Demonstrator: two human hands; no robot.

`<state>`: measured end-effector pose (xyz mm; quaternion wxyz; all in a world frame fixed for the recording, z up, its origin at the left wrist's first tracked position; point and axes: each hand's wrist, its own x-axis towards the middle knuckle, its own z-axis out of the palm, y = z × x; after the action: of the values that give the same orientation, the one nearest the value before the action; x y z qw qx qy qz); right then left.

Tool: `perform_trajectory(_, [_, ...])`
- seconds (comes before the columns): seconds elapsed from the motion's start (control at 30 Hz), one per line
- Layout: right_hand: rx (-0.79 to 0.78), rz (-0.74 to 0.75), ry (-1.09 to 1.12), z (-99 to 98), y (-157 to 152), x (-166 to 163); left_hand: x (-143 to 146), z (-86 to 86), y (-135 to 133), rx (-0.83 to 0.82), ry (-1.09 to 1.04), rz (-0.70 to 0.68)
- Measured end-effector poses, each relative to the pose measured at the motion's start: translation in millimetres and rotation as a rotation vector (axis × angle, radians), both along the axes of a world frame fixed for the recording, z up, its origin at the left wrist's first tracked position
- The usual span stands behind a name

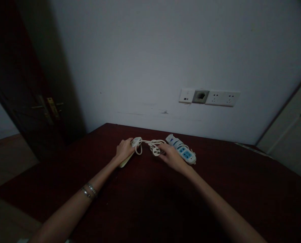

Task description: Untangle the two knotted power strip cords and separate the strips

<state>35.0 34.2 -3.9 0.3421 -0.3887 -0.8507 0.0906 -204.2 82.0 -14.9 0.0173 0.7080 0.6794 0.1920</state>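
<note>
A white power strip (125, 162) lies slanted on the dark red table, and my left hand (124, 148) is closed over its upper part. From its far end runs a white cord (146, 141), which is looped and bundled towards the right. My right hand (171, 156) grips the plug (156, 151) at the end of that cord, its pins facing me. Just beyond my right hand lies a second power strip (187, 154), white with blue sockets and partly in clear plastic wrapping. My left fingers hide part of the first strip.
The dark red table (145, 202) meets a pale wall behind. On the wall sits a row of socket plates (222, 98). A dark door (21, 84) with a metal handle stands at the left, and a pale panel (292, 135) at the right.
</note>
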Motion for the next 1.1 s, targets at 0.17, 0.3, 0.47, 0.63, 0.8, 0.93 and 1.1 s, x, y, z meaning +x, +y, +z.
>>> perform_trajectory(0.17, [0.165,-0.099,-0.307,-20.6,2,1,3,3.4,-7,0.053,0.088,-0.059])
perform_trajectory(0.3, [0.259,-0.044,-0.447,-24.0,-1,2,6,5.0,-11,0.062,0.137,-0.109])
perform_trajectory(0.47, [0.321,0.024,-0.612,-30.6,-6,-11,7,1.2,-12,0.071,0.122,-0.149])
perform_trajectory(0.63, [0.296,-0.021,-0.599,-39.6,-8,-25,6,-3.1,-10,0.091,0.108,-0.160])
perform_trajectory(0.8, [0.192,-0.041,-0.532,-43.5,-10,-30,5,-3.6,-8,0.072,0.094,-0.117])
perform_trajectory(0.93, [0.126,0.030,-0.476,-45.6,-14,-30,6,-2.7,-7,0.043,0.072,-0.074])
perform_trajectory(1.1, [0.066,0.123,-0.501,-36.9,-18,-27,5,-4.2,-5,0.029,0.064,-0.023])
